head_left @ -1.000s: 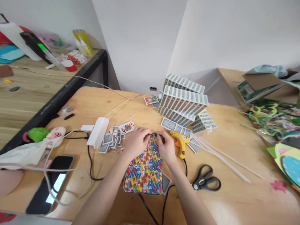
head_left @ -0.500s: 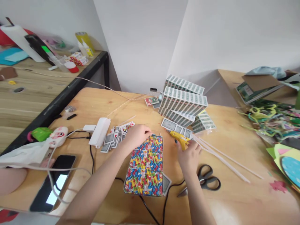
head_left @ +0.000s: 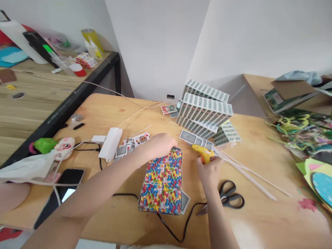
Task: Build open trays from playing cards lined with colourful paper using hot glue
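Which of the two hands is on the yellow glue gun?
The right hand: it grips the yellow glue gun, while the left hand is at the far end of the colourful patterned block.

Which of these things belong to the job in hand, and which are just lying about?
In hand, by the look:
- glue gun, in the right hand
- patterned piece, at the left hand

Probably just lying about:
- phone
- green toy
- pink scrap

Looks like a craft wkshp: wooden worktable w/ glue gun & scissors abt 4–5 o'clock, tangle of coloured strips at 3, cut coloured paper nr 4, plus 2nd bench w/ squeeze bottles at 10–11.
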The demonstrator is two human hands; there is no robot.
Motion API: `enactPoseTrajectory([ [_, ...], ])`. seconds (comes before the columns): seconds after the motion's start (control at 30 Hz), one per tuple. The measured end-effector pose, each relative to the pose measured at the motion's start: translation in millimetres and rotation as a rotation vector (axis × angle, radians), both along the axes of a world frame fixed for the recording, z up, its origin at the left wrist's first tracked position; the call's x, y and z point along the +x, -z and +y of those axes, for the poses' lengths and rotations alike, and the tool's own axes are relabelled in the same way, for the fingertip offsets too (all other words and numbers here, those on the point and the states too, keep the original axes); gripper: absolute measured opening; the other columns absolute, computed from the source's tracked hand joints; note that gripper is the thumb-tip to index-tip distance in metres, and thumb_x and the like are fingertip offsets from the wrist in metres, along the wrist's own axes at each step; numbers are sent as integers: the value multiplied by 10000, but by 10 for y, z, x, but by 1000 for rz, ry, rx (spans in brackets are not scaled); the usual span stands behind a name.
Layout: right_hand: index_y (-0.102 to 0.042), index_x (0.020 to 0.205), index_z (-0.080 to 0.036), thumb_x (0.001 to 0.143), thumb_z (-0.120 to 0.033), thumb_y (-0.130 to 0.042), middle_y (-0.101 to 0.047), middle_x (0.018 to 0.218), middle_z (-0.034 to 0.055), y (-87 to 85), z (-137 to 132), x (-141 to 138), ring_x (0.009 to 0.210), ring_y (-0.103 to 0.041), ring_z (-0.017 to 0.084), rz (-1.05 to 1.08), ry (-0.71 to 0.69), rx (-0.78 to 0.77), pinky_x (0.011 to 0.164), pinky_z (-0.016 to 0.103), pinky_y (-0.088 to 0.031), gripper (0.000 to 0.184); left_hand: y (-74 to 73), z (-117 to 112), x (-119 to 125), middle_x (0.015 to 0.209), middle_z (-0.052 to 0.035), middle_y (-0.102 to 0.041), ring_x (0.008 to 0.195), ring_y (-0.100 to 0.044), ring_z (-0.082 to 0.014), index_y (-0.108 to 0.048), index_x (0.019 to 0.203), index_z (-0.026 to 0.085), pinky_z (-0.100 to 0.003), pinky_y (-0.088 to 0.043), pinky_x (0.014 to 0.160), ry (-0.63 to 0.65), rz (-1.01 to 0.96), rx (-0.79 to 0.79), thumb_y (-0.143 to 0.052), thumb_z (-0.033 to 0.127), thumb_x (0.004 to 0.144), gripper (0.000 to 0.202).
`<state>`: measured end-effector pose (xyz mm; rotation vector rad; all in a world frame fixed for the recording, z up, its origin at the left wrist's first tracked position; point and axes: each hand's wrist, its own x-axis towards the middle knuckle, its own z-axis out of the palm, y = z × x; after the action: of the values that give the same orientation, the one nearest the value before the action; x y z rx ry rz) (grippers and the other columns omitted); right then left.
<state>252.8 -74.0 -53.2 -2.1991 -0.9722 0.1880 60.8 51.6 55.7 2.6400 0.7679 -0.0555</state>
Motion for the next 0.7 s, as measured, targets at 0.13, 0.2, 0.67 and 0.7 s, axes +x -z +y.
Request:
enactPoseTrajectory([
  [0.13, -277, 855, -250, 642, -416, -596, -388, 799, -12, -39, -75, 71, 739, -469, 203, 25, 109, -17, 648, 330, -388, 418, -25, 50, 70, 798, -36, -735, 682, -647, -179, -730, 895, 259, -268, -415, 596, 56, -20, -79, -447, 17, 730, 407],
  [0.2, -266, 840, -254, 625, -426, -617, -391, 793, -19, -56, -101, 85, 736, -475, 198, 49, 124, -33, 655, 328, -393, 447, -24, 64, 100, 795, -25, -735, 678, -641, -175, -728, 910, 280, -264, -409, 594, 86, -12, -67, -445, 10, 710, 439],
  [0.67, -354, 895, -243, 639, -441, -634, -525, 799, -1, -335, -145, -13, 694, -551, 190, 206, 186, -33, 634, 303, -393, 428, 117, 98, 274, 766, -38, -719, 663, -625, -152, -701, 795, 212, -248, -400, 585, 245, -52, -54, -477, 50, 730, 284],
  [0.7, -359, 899, -242, 634, -440, -638, -529, 803, -1, -346, -147, -8, 698, -555, 191, 208, 195, -34, 639, 305, -393, 432, 121, 102, 277, 739, -35, -714, 643, -617, -147, -700, 761, 208, -249, -397, 583, 259, -55, -48, -481, 68, 737, 261],
])
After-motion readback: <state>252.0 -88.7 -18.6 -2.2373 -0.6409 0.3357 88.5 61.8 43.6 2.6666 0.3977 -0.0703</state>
